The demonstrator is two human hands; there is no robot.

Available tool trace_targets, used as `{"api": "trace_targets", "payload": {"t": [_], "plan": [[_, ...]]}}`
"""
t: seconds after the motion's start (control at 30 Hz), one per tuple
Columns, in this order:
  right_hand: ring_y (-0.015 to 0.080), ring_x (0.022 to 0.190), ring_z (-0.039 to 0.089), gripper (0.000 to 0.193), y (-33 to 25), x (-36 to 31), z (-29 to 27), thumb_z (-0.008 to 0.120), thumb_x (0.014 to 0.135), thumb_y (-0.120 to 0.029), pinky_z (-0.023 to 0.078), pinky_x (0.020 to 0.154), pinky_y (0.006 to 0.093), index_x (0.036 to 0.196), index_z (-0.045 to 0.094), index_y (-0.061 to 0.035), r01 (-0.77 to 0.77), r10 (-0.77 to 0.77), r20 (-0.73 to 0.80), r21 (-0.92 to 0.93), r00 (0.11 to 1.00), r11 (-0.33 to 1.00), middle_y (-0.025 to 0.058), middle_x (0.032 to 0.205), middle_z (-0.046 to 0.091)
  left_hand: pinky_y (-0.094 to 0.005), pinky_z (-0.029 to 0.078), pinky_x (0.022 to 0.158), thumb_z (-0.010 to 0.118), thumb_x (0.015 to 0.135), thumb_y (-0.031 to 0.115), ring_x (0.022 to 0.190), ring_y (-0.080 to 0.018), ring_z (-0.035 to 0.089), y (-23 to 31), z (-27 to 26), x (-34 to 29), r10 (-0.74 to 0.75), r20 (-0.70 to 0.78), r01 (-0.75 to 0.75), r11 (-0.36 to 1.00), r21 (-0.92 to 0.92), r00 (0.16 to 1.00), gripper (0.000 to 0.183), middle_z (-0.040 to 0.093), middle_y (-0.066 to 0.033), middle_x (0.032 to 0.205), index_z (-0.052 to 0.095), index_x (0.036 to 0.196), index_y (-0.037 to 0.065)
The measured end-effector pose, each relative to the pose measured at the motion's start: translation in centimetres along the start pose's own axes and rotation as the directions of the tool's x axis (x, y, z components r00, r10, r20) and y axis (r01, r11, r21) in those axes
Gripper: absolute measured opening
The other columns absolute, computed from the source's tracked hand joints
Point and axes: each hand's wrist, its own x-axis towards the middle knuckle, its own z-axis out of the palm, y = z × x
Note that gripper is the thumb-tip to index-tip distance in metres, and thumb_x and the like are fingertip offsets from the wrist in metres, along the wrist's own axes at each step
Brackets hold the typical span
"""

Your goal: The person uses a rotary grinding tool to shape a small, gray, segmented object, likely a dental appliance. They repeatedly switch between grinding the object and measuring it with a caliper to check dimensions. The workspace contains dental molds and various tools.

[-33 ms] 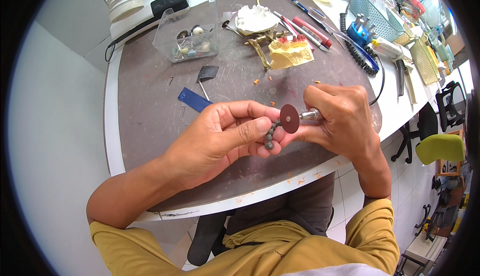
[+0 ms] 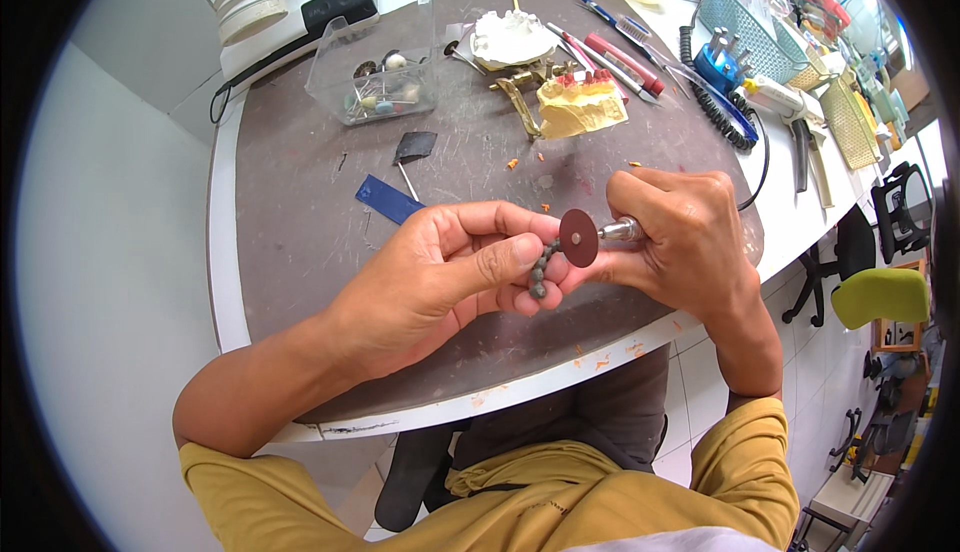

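Between the thumb and fingers of my left hand (image 2: 440,267) is a small dark grey dental bridge casting (image 2: 539,274), a curved row of tooth-shaped lumps. My right hand (image 2: 690,237) grips a silver rotary handpiece (image 2: 622,230), whose body is mostly hidden in the palm. On its tip sits a thin brown-red cutting disc (image 2: 578,238), its edge at the upper end of the casting. Whether the two touch is hard to see. The fingers of both hands meet just below the disc.
Beyond my hands stand a yellow dental model (image 2: 582,107) on a brass articulator (image 2: 519,107) and a white plaster model (image 2: 512,38). A clear box (image 2: 388,82) of burs is at left, near a blue strip (image 2: 388,199). Pens, a knife and a coiled cord (image 2: 728,122) lie right.
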Motion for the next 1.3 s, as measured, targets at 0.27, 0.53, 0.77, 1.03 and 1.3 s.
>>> {"api": "trace_targets", "payload": {"t": [0.27,0.53,0.77,1.03,1.3], "plan": [[0.0195,0.044,0.054,0.054,0.00,-0.05,0.09,0.073,0.066,-0.056,0.039,0.040,0.0321,0.061,0.047,-0.0091,0.004,-0.003,-0.030,0.017,1.000,1.000,0.0021,0.050,0.048,-0.0253,0.052,0.075,0.063,0.091,0.021,0.083,-0.0118,0.062,0.00,-0.10,0.08,-0.008,0.018,0.008,1.000,-0.029,1.000,0.030,0.064,-0.0076,0.098,0.055,0.113,0.002],[0.0192,0.045,0.054,0.054,0.00,-0.06,-0.22,0.074,0.066,-0.056,0.039,0.040,0.0320,0.062,0.048,-0.0091,-0.003,0.003,-0.022,-0.001,1.000,1.000,0.0018,0.050,0.048,-0.0254,0.052,0.075,0.062,0.091,0.019,0.082,-0.0120,0.062,0.03,-0.14,0.15,-0.014,0.027,0.015,0.999,-0.046,1.000,0.029,0.064,-0.0075,0.097,0.055,0.113,0.002],[0.0191,0.045,0.054,0.055,0.00,-0.07,-0.12,0.073,0.066,-0.058,0.039,0.041,0.0323,0.061,0.048,-0.0090,-0.008,0.008,-0.016,0.004,1.000,1.000,0.0017,0.052,0.049,-0.0253,0.052,0.075,0.062,0.091,0.020,0.083,-0.0119,0.062,-0.09,-0.36,0.20,-0.015,0.029,0.016,0.999,-0.038,0.999,0.028,0.064,-0.0074,0.098,0.055,0.113,0.002],[0.0195,0.044,0.054,0.055,-0.08,-0.02,-0.19,0.072,0.066,-0.059,0.039,0.040,0.0317,0.061,0.048,-0.0093,-0.026,0.026,-0.006,0.000,1.000,1.000,0.0024,0.049,0.048,-0.0255,0.052,0.075,0.062,0.091,0.020,0.083,-0.0125,0.062,-0.01,-0.25,0.22,-0.001,0.047,0.003,1.000,-0.029,0.999,0.029,0.063,-0.0077,0.099,0.055,0.112,0.002],[0.0189,0.043,0.053,0.055,-0.07,-0.06,-0.21,0.072,0.066,-0.059,0.038,0.040,0.0317,0.061,0.048,-0.0094,-0.031,0.031,-0.004,-0.003,1.000,1.000,0.0023,0.049,0.048,-0.0261,0.052,0.075,0.062,0.091,0.020,0.084,-0.0131,0.062,-0.13,-0.27,0.25,0.005,0.046,-0.003,0.999,-0.036,0.999,0.030,0.063,-0.0080,0.099,0.055,0.114,0.001]]}}
